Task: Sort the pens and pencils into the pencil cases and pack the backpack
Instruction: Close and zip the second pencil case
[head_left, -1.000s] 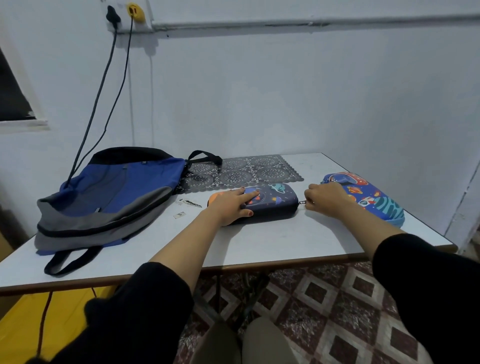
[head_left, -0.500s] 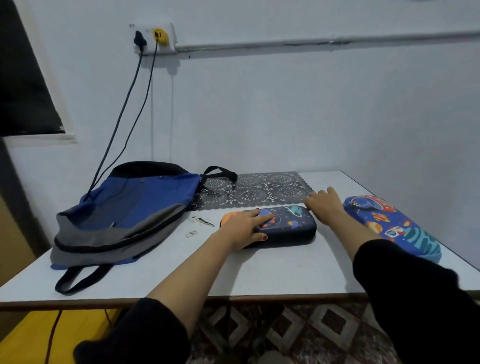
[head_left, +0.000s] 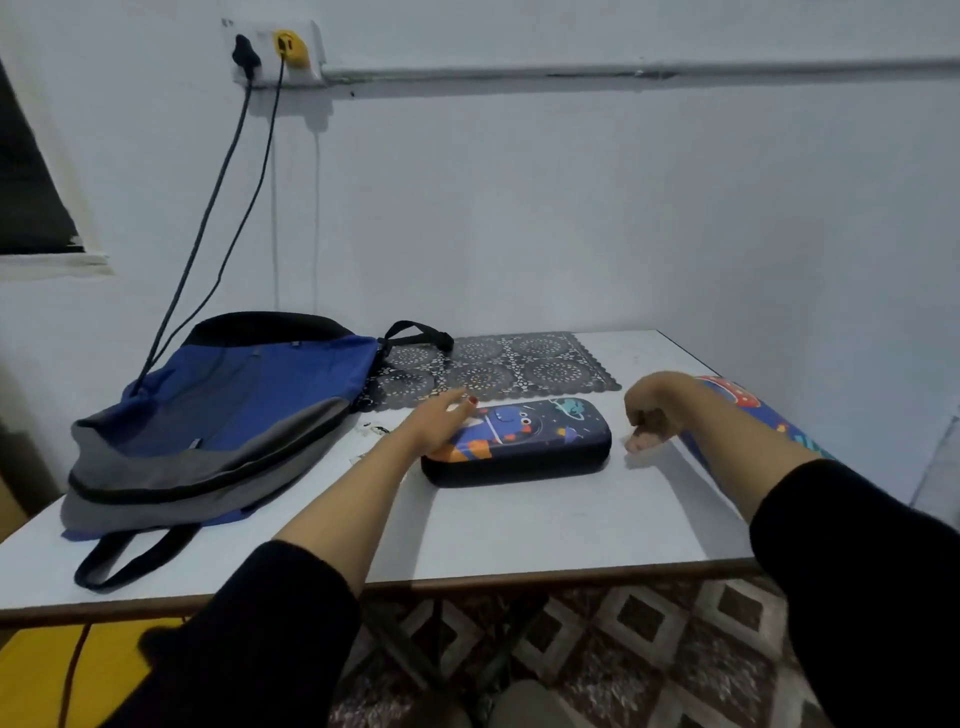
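Item: dark pencil case, closed, lying flat on the white table.

- Left hand: rests on the case's left end, fingers straight and spread apart.
- Right hand: just right of the case, not touching it. The fingers curl downward, and whether they pinch anything cannot be told.
- Blue pencil case: right of the dark case, largely hidden behind the right forearm, its far end cut off.
- Small objects: left of the case, too small to identify.
- Backpack: further left, lying flat, one strap reaching the table's near edge.
- Lace mat: behind the case.
- White tabletop runs from the case to the near edge.
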